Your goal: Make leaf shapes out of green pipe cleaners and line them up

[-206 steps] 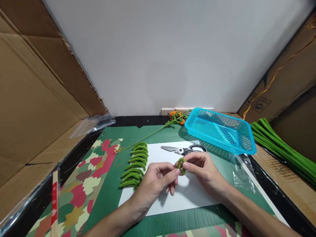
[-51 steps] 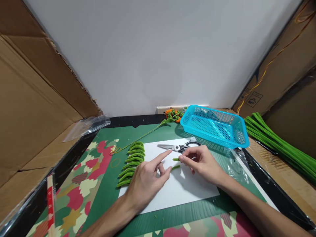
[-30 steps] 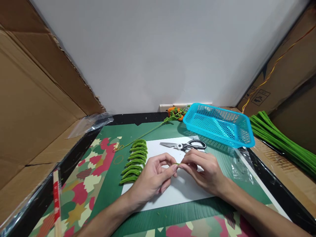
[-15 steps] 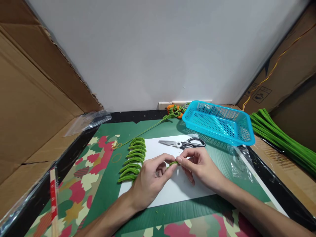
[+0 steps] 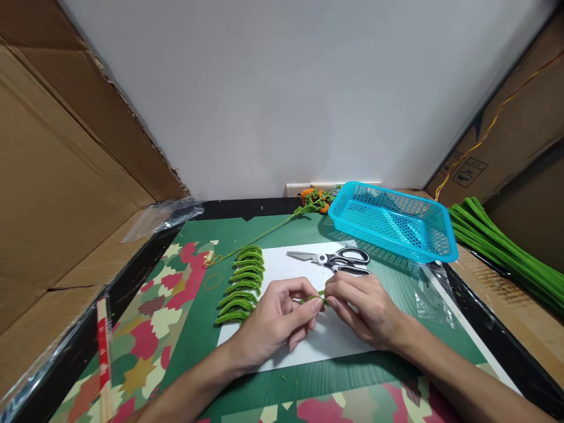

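- Since half a second ago I see both hands a little lower on the white sheet point(image 5: 282, 267), fingertips still pinched together on the short green pipe cleaner piece point(image 5: 315, 298).
- My left hand point(image 5: 277, 320) has thumb and forefinger clamped on one end of that piece; the other fingers curl under it.
- My right hand point(image 5: 363, 308) pinches the other end, so the two hands touch at the fingertips just above the sheet.
- Little of the piece shows between the fingers, and I cannot tell how it is bent.
- Left of my left hand, a row of bent green pieces point(image 5: 241, 283) lies along the sheet's left edge, on the green mat point(image 5: 207, 341).
- Just beyond my right hand lie the scissors point(image 5: 335, 258), blades shut, on the sheet.
- Farther back right sits the blue basket point(image 5: 392, 220), with a bundle of long green pipe cleaners point(image 5: 506, 249) beyond it to the right.
- A stem with orange flowers point(image 5: 312, 202) lies at the far edge, by the wall.
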`<state>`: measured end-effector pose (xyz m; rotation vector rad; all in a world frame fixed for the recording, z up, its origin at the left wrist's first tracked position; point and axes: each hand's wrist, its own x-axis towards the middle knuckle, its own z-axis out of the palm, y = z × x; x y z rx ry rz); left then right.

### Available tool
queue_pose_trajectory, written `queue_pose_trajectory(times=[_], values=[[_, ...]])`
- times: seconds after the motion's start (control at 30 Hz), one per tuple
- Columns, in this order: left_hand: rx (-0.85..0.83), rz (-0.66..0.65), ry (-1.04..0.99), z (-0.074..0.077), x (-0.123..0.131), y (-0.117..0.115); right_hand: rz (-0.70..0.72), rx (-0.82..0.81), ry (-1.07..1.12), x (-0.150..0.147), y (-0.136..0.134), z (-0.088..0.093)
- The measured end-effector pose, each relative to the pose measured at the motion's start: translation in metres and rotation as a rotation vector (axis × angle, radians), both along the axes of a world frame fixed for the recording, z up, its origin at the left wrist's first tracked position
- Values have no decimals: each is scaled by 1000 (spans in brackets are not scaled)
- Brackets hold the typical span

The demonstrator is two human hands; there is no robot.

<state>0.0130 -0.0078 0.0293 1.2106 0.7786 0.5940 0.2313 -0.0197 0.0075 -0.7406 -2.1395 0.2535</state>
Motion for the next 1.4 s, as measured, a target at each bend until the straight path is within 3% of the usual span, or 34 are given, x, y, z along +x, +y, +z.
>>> queue_pose_trajectory(times=[0.23,0.3,0.37,0.43,0.53,0.6,0.63,0.67,0.73,0.8,0.87,0.9,0.97,1.1,1.23,1.3,1.4], values=[[-4,-13,-4,-1,1,2,-50,41,-56,-2,-1,-1],[34,-29,27,-3,-1,2,-39,-76,-2,-3,-1,0],[139,-42,114,-3,-4,2,-22,-317,117,-6,-1,3],[408,-37,268,-3,-8,2,31,-684,290,-11,1,4],[1118,-59,450,-3,-15,6,145,-1274,590,-17,5,4],[1522,-100,489,-3,-17,8,185,-1525,706,-19,7,3],[1623,-110,502,-4,-17,9,193,-1575,713,-19,8,3],[1636,-103,509,-6,-16,8,193,-1557,686,-19,7,3],[1421,-29,503,-9,-11,4,126,-1298,549,-16,5,2],[995,77,447,-12,-5,-2,18,-842,334,-12,2,0],[548,85,313,-13,2,-8,-56,-413,135,-7,1,-3],[366,62,229,-14,4,-10,-64,-272,68,-5,1,-5],[123,9,72,-14,7,-10,-42,-147,6,-1,3,-8],[-25,-35,-79,-15,8,-4,30,-238,82,2,6,-7],[76,-25,-7,-14,5,-2,15,-541,251,-7,3,-2],[317,20,155,-14,0,-2,10,-770,380,-16,1,-3],[981,7,386,-15,-9,-1,102,-1224,671,-28,2,-7]])
